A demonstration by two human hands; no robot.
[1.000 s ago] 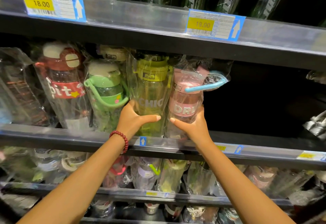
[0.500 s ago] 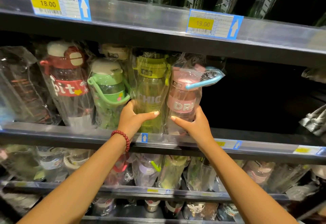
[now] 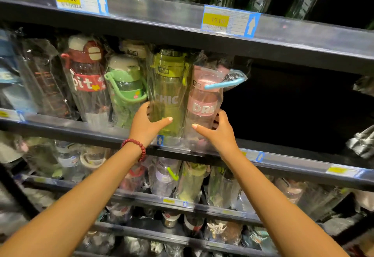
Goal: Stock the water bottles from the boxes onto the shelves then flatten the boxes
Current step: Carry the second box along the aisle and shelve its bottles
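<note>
On the middle shelf (image 3: 283,167), our left hand (image 3: 145,127) grips the yellow-green plastic-wrapped bottle (image 3: 168,94), our right hand (image 3: 219,133) the pink one (image 3: 202,102); light, likely slippery wrapping, so we hold low around the bodies.

Left hand (image 3: 146,126) grips the yellow-green bottle (image 3: 168,92), right hand (image 3: 217,133) grips the pink bottle (image 3: 204,102) right beside it, both wrapped in plastic, upright on the shelf (image 3: 81,128).

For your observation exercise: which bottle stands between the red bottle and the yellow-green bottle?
In the head view, the green bottle stands between the red bottle and the yellow-green bottle.
</note>
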